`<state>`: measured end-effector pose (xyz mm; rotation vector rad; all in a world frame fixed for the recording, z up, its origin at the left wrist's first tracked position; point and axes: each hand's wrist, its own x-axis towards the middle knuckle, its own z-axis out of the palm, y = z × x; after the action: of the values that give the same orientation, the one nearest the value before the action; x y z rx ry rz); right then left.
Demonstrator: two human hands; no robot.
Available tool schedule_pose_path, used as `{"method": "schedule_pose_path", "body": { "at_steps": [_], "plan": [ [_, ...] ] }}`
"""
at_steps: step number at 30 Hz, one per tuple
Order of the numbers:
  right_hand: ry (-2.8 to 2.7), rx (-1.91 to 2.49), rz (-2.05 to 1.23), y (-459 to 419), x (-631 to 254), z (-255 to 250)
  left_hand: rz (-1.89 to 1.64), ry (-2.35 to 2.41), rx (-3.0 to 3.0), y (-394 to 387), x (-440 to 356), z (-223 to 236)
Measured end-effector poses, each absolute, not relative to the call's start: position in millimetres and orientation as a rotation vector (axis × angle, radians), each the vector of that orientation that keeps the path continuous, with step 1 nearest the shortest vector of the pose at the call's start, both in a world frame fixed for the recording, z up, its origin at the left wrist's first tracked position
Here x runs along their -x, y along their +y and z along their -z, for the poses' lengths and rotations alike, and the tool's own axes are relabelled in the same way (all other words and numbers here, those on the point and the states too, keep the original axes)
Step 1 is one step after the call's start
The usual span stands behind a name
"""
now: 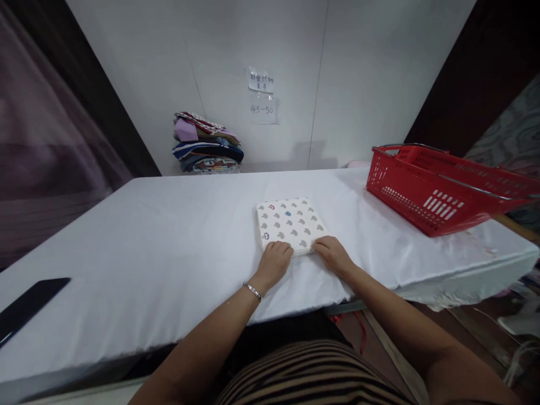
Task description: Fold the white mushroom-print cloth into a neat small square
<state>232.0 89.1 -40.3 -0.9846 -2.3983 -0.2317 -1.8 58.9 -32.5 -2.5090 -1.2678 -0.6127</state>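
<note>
A folded white cloth (290,224) printed with grey shapes lies flat near the middle of the white-covered table (160,253). My left hand (275,260), a silver bracelet on its wrist, grips the cloth's near edge at the left with curled fingers. My right hand (333,253) grips the same near edge at the right corner, fingers curled over it. Both forearms reach in from the bottom of the view.
A red plastic basket (439,188) with metal handles stands on the table's right end. A stack of folded fabrics (206,143) sits at the back against the white wall. A dark flat object (27,306) lies at the table's near left edge.
</note>
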Motion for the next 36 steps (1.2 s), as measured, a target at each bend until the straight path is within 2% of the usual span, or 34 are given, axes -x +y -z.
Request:
{"method": "schedule_pose_path", "body": {
  "at_steps": [13, 19, 28, 36],
  "plan": [
    [-2.46, 0.93, 0.032, 85, -212, 33, 0.598, -1.276, 2.502, 54, 3, 32],
    [-2.413, 0.942, 0.009, 89, -211, 39, 0.718, -1.391, 2.521, 52, 9, 30],
    [-2.389, 0.95, 0.09, 88, -210, 43, 0.731, -1.413, 2.565, 53, 15, 23],
    [-2.333, 0.967, 0.034, 78, -209, 40, 0.766, -1.419, 2.575, 75, 5, 15]
  ]
}}
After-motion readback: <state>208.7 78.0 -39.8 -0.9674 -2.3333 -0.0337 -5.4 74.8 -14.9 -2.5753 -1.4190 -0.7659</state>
